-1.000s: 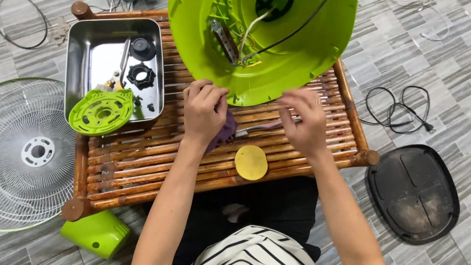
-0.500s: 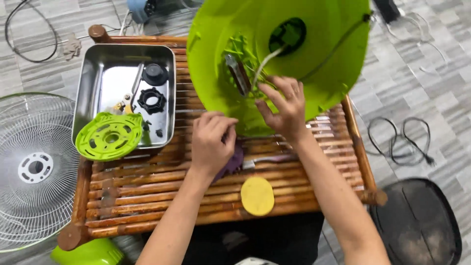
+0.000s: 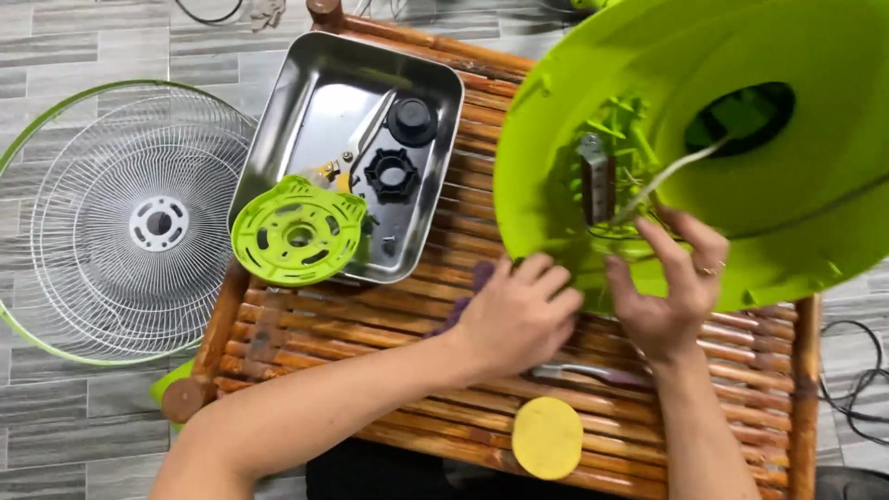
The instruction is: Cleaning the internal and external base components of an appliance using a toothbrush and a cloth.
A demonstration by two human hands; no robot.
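A steel tray (image 3: 306, 120) is sitting on the bamboo worktop (image 3: 370, 324), holding a black knob (image 3: 411, 120), a black toothed ring (image 3: 392, 174) and some small metal bits (too small to tell apart); a green slotted disc (image 3: 298, 231) is leaning over its near rim. The left hand (image 3: 519, 310) is curling closed on a purple-handled tool (image 3: 463, 301). The right hand (image 3: 671, 287), fingers loosely spread, is touching the inside of the green fan housing (image 3: 787, 213) by its wires. A yellow disc (image 3: 547, 437) is lying near the edge.

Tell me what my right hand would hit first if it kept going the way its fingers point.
Probably the wiring and small metal part inside the green fan base; the right hand fingertips already reach that cavity, though depth is unclear.
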